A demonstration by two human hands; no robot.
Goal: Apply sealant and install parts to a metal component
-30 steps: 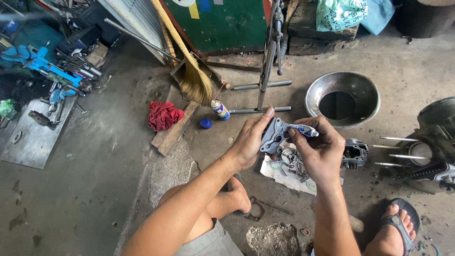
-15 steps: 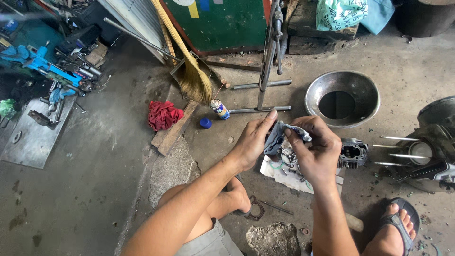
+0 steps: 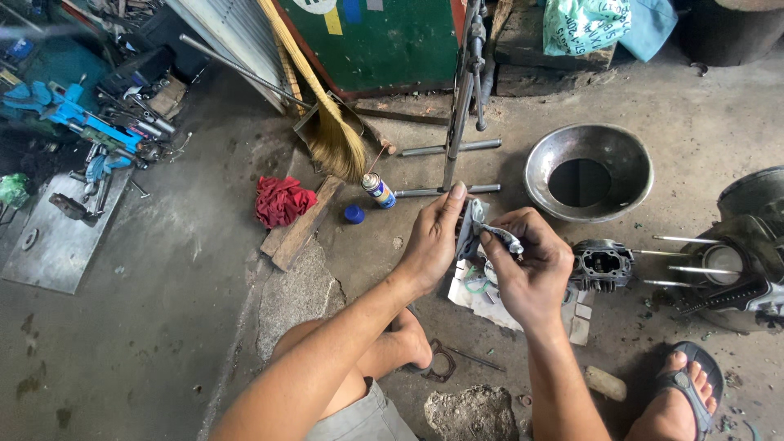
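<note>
Both hands (image 3: 482, 253) grip grey metal part (image 3: 472, 226).

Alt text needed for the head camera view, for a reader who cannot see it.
Seen from above, a person's left hand and right hand hold a small grey metal part over a concrete floor. Around them lie a metal bowl, an engine cylinder head, a red rag and a broom.

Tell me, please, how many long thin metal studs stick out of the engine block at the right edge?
3, stacked one above another, all pointing left from the dark engine block: top stud, middle stud, bottom stud reaching toward the finned grey cylinder head. Others may be hidden behind the block.
</note>
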